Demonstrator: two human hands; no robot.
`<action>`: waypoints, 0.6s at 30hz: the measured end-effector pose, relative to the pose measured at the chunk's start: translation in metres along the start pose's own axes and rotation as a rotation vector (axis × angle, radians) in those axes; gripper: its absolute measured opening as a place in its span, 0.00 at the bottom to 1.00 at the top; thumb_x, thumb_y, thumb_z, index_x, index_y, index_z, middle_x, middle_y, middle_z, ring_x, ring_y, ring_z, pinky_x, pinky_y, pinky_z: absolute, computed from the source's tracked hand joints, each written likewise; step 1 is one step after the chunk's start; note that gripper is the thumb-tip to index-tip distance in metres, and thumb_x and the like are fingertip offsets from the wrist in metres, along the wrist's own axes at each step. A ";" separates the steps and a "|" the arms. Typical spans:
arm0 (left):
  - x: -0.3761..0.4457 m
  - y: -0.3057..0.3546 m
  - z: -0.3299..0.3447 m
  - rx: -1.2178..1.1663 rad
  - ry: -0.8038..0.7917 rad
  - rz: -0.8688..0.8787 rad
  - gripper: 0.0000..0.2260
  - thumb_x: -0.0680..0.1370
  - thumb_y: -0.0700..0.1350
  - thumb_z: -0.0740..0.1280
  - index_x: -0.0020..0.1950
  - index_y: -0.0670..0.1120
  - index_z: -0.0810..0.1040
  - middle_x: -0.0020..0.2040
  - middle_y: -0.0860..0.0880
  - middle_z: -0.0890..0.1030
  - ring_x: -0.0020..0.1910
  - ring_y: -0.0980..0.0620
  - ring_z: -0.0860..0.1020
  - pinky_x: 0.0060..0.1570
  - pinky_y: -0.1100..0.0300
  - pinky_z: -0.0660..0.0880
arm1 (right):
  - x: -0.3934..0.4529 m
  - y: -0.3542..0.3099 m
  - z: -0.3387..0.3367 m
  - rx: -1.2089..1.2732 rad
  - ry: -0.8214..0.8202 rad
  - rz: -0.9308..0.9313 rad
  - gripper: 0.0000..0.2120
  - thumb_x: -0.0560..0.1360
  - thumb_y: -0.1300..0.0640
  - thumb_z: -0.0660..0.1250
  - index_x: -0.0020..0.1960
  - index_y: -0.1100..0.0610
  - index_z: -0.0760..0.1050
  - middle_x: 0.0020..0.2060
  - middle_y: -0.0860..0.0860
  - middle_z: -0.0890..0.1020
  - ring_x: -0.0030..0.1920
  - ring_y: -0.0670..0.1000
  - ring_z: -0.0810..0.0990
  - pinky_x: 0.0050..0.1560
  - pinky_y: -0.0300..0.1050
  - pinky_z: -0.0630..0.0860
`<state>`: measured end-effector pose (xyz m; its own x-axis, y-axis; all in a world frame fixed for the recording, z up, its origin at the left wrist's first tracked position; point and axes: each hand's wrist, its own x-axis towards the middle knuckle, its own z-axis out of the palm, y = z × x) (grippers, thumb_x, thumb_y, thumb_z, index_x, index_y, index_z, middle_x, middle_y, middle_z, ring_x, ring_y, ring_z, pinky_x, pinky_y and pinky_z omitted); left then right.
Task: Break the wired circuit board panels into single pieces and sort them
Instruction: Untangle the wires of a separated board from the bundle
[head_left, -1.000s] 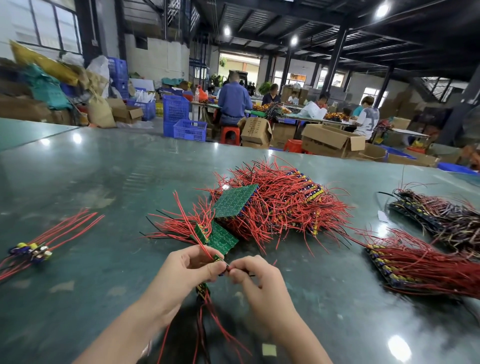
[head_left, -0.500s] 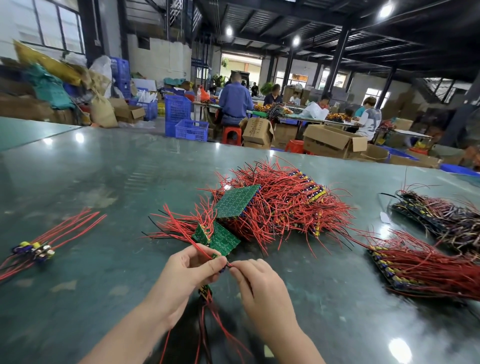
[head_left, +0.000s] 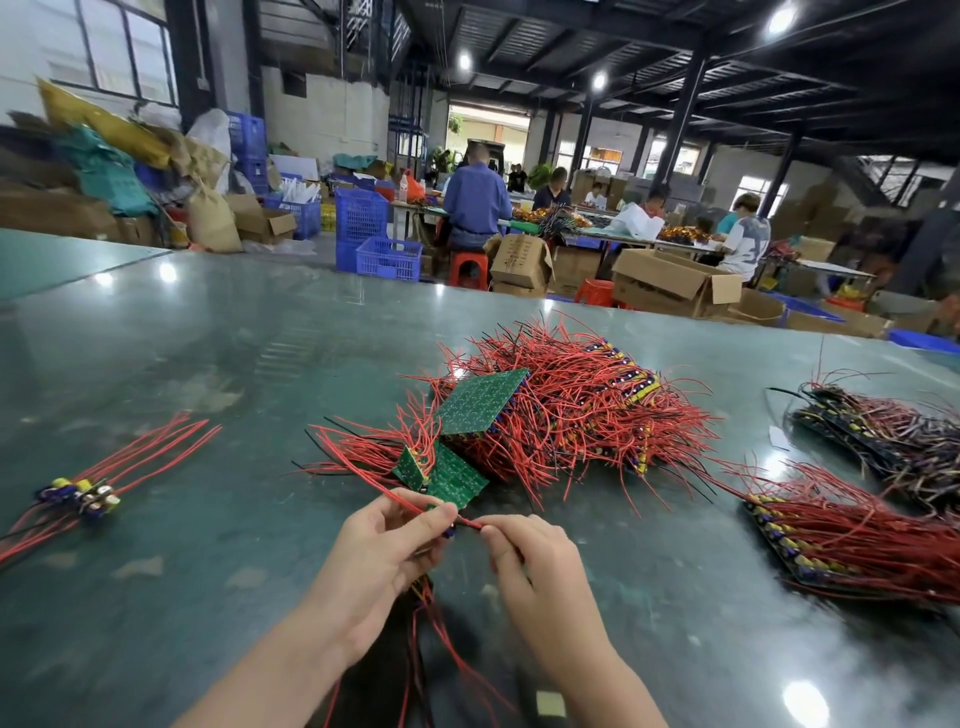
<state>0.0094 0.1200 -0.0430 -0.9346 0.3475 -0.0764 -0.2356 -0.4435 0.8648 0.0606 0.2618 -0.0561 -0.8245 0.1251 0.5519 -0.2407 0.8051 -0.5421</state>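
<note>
one broad, glossy dark-green table (head_left: 156, 364) carries everything, its polished top throwing back the ceiling lamps. biggest on it is the tangled heap of red-wired circuit board panels (head_left: 571, 410), springy thin insulated leads bristling outward, with a flat green fibreglass panel (head_left: 480, 401) tilted on top, solder side up; this looks like the unbroken stock, kept straight ahead within reach. to the right lie two flatter stacks of wired panels, a red-wired one (head_left: 852, 540) and a darker one (head_left: 883, 436) behind it, well apart from the heap, probably other batches. far left sits a small cluster of single boards with blue and yellow components and long red leads (head_left: 78, 496), judged to be the sorted pile.

the work itself is a small green panel fragment (head_left: 452, 480) held just above the table before the heap. the left hand (head_left: 379, 561) is clenched on its near edge, thumb on top, wires trailing below the palm. the right hand (head_left: 540, 571) pinches the neighbouring piece or its red wire at the fingertips; which one is hidden. hands set close together suits snapping along a score line.
</note>
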 end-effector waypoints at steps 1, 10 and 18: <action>0.000 0.000 0.000 0.009 0.002 0.006 0.10 0.62 0.40 0.74 0.40 0.42 0.78 0.33 0.48 0.80 0.31 0.56 0.79 0.32 0.65 0.77 | 0.000 0.000 0.000 -0.016 0.012 0.007 0.12 0.75 0.53 0.60 0.47 0.53 0.82 0.36 0.42 0.81 0.40 0.44 0.74 0.46 0.42 0.66; -0.005 -0.005 0.005 0.050 0.019 0.083 0.13 0.62 0.40 0.74 0.43 0.41 0.76 0.33 0.49 0.80 0.33 0.58 0.79 0.33 0.66 0.77 | -0.001 -0.002 0.000 -0.174 0.186 0.084 0.06 0.71 0.50 0.65 0.41 0.44 0.81 0.31 0.38 0.79 0.41 0.40 0.69 0.48 0.41 0.54; 0.001 0.000 -0.001 0.008 0.023 0.073 0.09 0.72 0.31 0.68 0.46 0.44 0.74 0.34 0.49 0.78 0.36 0.55 0.77 0.38 0.61 0.79 | 0.000 0.000 -0.004 -0.052 0.069 0.034 0.09 0.73 0.53 0.62 0.46 0.49 0.81 0.36 0.35 0.76 0.43 0.39 0.72 0.56 0.33 0.55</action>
<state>0.0079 0.1195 -0.0440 -0.9552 0.2949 -0.0242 -0.1643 -0.4605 0.8723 0.0627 0.2646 -0.0535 -0.7943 0.1909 0.5768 -0.1849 0.8284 -0.5288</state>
